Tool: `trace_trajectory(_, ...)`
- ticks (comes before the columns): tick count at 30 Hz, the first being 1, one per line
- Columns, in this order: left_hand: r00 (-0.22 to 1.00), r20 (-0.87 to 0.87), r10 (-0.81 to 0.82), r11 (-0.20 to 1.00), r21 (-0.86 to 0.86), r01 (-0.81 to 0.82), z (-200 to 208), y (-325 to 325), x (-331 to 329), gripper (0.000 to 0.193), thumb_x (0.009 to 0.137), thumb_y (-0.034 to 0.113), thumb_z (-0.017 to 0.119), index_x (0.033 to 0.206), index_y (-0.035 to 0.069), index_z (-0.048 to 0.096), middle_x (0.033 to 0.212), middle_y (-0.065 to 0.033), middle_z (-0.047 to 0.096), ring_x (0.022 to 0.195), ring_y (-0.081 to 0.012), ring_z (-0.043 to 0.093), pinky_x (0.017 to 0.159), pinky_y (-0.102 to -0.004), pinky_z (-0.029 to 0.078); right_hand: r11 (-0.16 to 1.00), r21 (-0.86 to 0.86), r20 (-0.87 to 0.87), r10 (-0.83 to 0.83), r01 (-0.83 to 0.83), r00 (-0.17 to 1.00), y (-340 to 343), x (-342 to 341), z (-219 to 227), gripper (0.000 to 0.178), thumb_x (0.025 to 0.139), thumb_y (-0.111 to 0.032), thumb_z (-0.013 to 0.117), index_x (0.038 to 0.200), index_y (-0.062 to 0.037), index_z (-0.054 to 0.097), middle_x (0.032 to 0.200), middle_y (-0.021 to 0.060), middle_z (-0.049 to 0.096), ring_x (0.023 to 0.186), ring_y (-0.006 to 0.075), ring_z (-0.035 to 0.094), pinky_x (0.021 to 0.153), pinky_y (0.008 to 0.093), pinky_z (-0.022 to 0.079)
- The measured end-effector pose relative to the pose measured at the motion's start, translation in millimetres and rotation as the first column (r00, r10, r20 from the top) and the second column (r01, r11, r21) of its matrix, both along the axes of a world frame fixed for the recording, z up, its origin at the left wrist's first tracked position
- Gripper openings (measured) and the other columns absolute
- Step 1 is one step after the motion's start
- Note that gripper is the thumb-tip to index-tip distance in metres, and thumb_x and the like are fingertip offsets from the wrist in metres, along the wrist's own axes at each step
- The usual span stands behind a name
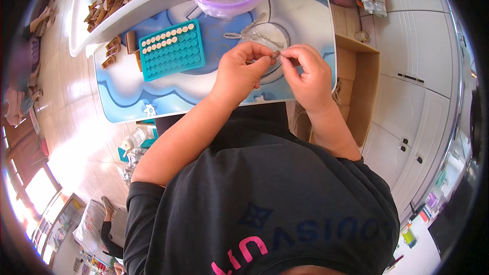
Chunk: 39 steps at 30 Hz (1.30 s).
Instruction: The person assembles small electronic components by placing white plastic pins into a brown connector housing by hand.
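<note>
In front of my body, over the table's near right part, my left hand (243, 69) is closed in a pinch on a small brownish piece (275, 55). Its exact kind is too small to make out. My right hand (311, 74) is also closed, thumb and forefinger pinched at the right side of that piece; what is between them cannot be told. Just beyond my fingers lies a bundle of thin clear strips (249, 34). To the left sits a teal tray (178, 66) of round cavities, with cream-white discs in its far rows.
A white bin (147, 6) of brown moulded pieces stands at the far left, with a few loose brown pieces (113, 47) below it. A purple-lined bowl (229, 9) holds small clear pieces. A cardboard box (364, 89) stands right of the table (122, 107). Another person's leg (108, 214) shows lower left.
</note>
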<state>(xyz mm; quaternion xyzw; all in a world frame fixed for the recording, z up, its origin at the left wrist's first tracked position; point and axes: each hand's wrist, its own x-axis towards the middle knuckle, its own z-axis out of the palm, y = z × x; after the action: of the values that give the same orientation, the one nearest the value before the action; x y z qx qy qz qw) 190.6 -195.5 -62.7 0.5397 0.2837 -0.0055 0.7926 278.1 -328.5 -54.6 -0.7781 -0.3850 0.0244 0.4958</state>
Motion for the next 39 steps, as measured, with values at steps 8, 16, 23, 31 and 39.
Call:
trace_trajectory(8,1.0,-0.013,-0.002,0.998,-0.059,0.001,2.3,4.1,0.9,0.011,0.082,0.011,0.063,0.086,0.002,0.059,0.071,0.0004,0.058,0.049,-0.0034,0.044,0.042,-0.0193,0.034,0.998,-0.064,0.133,-0.01,0.018,0.991,2.6,-8.6,-1.6,0.015,0.069,0.002,0.065,0.08,-0.0042,0.056,0.074,0.0101,0.059,0.063,0.0284,0.058,0.055,0.0346,0.046)
trace_trajectory(16,0.999,-0.029,0.021,0.993,-0.118,-0.025,3.6,6.9,1.6,0.012,0.082,0.008,0.061,0.092,0.001,0.059,0.065,0.0012,0.053,0.045,-0.0043,0.041,0.04,-0.0197,0.029,0.995,-0.075,0.146,-0.049,0.061,0.988,7.3,-11.2,-7.6,0.016,0.069,0.001,0.065,0.08,-0.0044,0.056,0.074,0.0107,0.059,0.064,0.029,0.058,0.056,0.0355,0.046)
trace_trajectory(23,1.0,-0.01,-0.023,0.991,-0.13,0.022,1.2,10.6,2.8,0.016,0.081,0.007,0.061,0.094,-0.001,0.058,0.078,-0.0021,0.06,0.054,-0.0049,0.046,0.044,-0.0197,0.036,0.994,-0.053,0.086,-0.095,0.1,0.992,8.8,-11.8,-10.2,0.014,0.071,0.001,0.065,0.08,-0.0036,0.055,0.075,0.0112,0.059,0.064,0.0285,0.059,0.056,0.034,0.047)
trace_trajectory(31,0.997,-0.045,-0.07,0.998,-0.001,0.07,-4.0,7.3,4.0,0.028,0.08,0.011,0.065,0.103,-0.001,0.053,0.088,-0.0047,0.062,0.066,-0.007,0.053,0.046,-0.0206,0.04,0.974,0.032,0.033,-0.224,0.223,0.974,10.6,3.8,-4.5,0.009,0.076,0.0,0.065,0.083,-0.0022,0.059,0.076,0.008,0.06,0.063,0.0167,0.06,0.057,0.0256,0.047)
trace_trajectory(39,0.987,-0.083,-0.139,0.988,0.057,0.144,5.7,11.5,-1.9,0.034,0.079,0.014,0.067,0.106,0.0,0.051,0.089,-0.0053,0.062,0.07,-0.0079,0.055,0.047,-0.0218,0.043,0.979,-0.092,0.45,-0.124,0.184,0.884,12.1,39.6,-8.5,0.008,0.08,-0.007,0.063,0.088,-0.0036,0.063,0.085,0.0086,0.062,0.075,0.0234,0.06,0.066,0.0286,0.048)
